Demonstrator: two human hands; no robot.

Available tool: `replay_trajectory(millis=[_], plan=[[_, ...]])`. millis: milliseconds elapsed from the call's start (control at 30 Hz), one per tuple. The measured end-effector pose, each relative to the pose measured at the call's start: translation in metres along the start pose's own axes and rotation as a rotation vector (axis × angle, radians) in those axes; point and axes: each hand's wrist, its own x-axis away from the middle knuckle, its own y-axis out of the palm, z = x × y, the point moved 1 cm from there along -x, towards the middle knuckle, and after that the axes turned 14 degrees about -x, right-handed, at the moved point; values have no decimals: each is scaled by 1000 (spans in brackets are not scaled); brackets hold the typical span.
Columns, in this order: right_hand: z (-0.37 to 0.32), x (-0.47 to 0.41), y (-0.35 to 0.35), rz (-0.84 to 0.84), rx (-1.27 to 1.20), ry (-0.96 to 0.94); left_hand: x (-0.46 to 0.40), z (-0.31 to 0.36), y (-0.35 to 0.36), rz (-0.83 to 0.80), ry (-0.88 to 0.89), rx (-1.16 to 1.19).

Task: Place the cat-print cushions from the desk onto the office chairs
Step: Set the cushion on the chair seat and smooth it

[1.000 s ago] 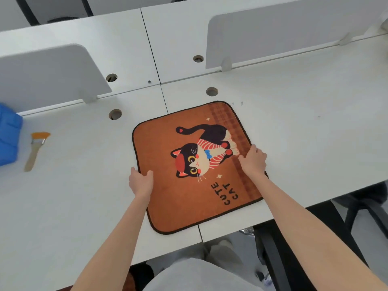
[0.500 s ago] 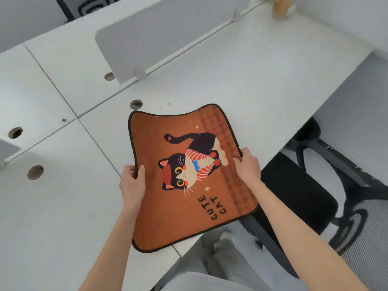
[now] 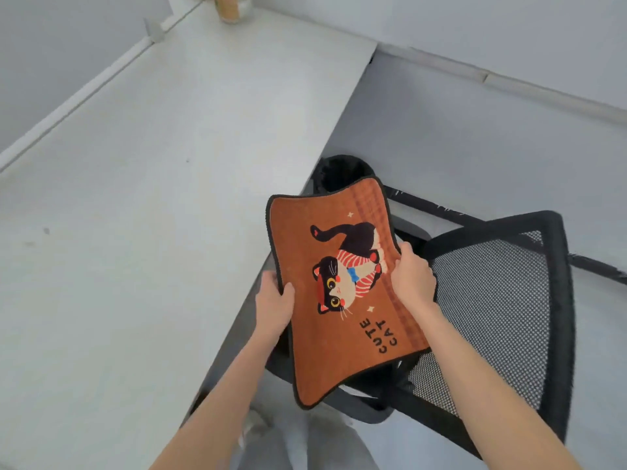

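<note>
An office: white desk (image 3: 152, 198) and mesh office chair (image 3: 492, 300).

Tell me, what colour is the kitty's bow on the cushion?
Blue. The cat's bow on the orange cushion shows clearly in the head view.

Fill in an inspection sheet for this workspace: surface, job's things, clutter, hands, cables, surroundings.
Surface: white desk top, bare where seen.
Job's things: orange cat-print cushion held in the air above the black mesh office chair, not yet on it.
Clutter: blurred tan object at the desk's far edge.
Hands: left hand and right hand each hold a grip on a cushion side.
Cables: nothing seen.
Surroundings: grey floor.
</note>
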Motion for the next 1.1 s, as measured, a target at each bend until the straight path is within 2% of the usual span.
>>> replay_trajectory(millis=[200,367,433,500,600,700,800,967,1100], plan=[[45,-82,39,-21,184,-136,-31,-20,102,-64,-256,79],[70,-127,101,-198,298,-284,-78,-87,159,-152,-449,182],[88,-126,135,-258,217,-255,-92,-113,175,-188,-541,215],[111,-114,170,-298,82,-149,-97,-130,184,-262,-612,247],[143,-78,205,-353,-66,0,-96,-144,189,-372,-663,175],[168,-42,219,-372,-119,112,-99,-152,190,-425,-609,101],[189,-27,228,-323,-167,246,-123,-153,189,-322,-492,-21],[214,-41,236,-138,-274,656,-187,-141,185,-140,-244,-350],[228,-53,246,-107,-337,808,-237,-151,180,-80,-163,-484]])
